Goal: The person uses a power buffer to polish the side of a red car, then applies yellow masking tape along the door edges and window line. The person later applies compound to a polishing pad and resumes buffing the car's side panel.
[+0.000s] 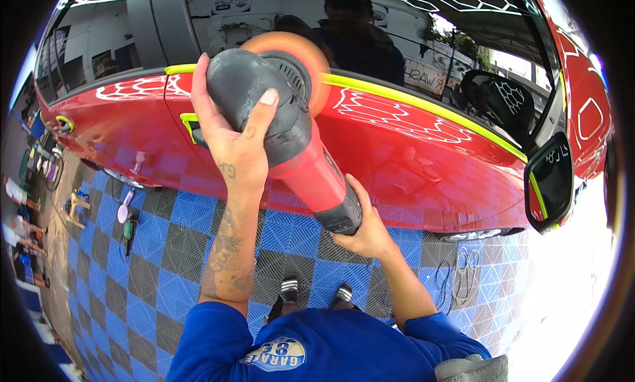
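Observation:
A red and black rotary polisher (310, 171) is held across the side of a red car, in both my hands. My left hand (238, 151) wraps its black rubber-covered head, with the thumb on top. Around the black rear end of the body curls my right hand (367, 228). The orange polishing pad (320, 69) faces the car where the dark side window (421, 44) meets the red door (407, 183). Whether the pad touches the surface is hard to tell. Yellow-green masking tape (426, 107) runs along the window's lower edge and frames the door handle (198, 135), partly behind my left hand.
A taped side mirror (549, 183) juts out at right. Blue and black floor tiles (191, 243) carry a green power tool (129, 228), a pale purple-topped object (124, 212) and looped cord (464, 273). A stool (77, 209) and seated people (22, 230) are at far left.

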### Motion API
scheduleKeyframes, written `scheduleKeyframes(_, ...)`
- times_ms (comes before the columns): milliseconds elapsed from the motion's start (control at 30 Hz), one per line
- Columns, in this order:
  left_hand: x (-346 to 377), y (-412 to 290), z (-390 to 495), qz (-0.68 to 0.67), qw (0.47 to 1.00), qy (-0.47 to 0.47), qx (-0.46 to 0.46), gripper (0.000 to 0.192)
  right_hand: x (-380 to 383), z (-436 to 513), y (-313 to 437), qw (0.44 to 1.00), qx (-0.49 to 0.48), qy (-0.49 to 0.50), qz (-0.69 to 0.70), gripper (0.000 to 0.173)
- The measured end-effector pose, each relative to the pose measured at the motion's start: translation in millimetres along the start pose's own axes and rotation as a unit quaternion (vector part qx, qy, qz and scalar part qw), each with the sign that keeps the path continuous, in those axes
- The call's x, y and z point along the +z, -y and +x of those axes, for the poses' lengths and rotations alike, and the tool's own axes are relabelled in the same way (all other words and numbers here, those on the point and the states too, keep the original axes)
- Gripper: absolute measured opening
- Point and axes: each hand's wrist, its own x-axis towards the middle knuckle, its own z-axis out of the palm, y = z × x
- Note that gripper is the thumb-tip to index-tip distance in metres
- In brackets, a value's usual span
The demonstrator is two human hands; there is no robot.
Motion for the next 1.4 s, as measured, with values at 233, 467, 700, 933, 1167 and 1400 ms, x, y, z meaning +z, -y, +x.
scheduleKeyframes(233, 24.4, 33.9, -31.2, 0.101, 0.961, 0.256, 0.02, 0.089, 32.0, -78.0, -61.0, 0.982, 0.001, -0.154, 0.111, 0.113)
scheduleKeyframes(467, 81.7, 49.7, -33.5, 0.007, 0.923, 0.382, 0.039, 0.073, 48.5, -142.9, -80.2, 0.949, 0.133, -0.188, 0.216, 0.111)
scheduleKeyframes(700, 15.6, 26.7, -1.5, -0.025, 0.961, 0.266, -0.074, 0.069, 50.3, -111.0, 28.8, 0.976, 0.073, -0.097, 0.182, 0.122)
scheduleKeyframes(933, 4.9, 14.5, 11.3, -0.038, 0.973, 0.18, -0.142, 0.064, 26.3, -99.1, 55.7, 0.991, 0.03, -0.025, 0.126, 0.103)
scheduleKeyframes(1167, 86.5, 33.8, -20.6, -0.056, 0.948, 0.289, -0.119, 0.061, 7.7, -147.0, 45.7, 0.918, 0.084, -0.143, 0.359, 0.094)
scheduleKeyframes(1400, 106.5, 45.6, -27.0, -0.007, 0.938, 0.316, -0.141, 0.06, 4.9, -160.8, 36.5, 0.913, 0.084, -0.164, 0.364, 0.106)
